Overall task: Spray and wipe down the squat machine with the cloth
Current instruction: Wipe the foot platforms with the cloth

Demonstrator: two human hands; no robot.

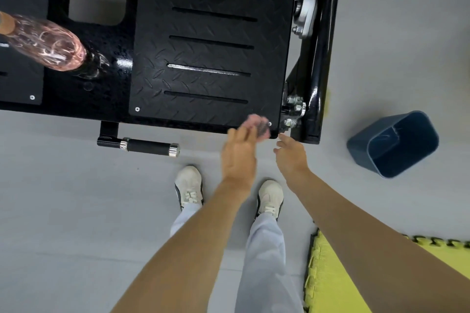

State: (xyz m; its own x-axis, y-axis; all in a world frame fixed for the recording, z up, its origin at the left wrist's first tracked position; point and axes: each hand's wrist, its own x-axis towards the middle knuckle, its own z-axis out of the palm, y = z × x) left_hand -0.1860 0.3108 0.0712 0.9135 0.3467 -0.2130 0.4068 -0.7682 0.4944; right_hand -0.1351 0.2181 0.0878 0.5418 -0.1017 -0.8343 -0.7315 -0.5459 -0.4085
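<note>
Grey gym floor (76,211) under the black squat machine (315,58). Left hand (239,160) meets a blurred pink cloth (259,126) at the footplate (208,53) corner, probably to wipe; grip indiscernible. Right hand (292,159) empty, fingers relaxed.

Bare forearms, pale grey trousers (264,256), off-white laced trainers (189,187).

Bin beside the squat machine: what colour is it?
The bin is dark blue; the head view shows it plainly.
</note>
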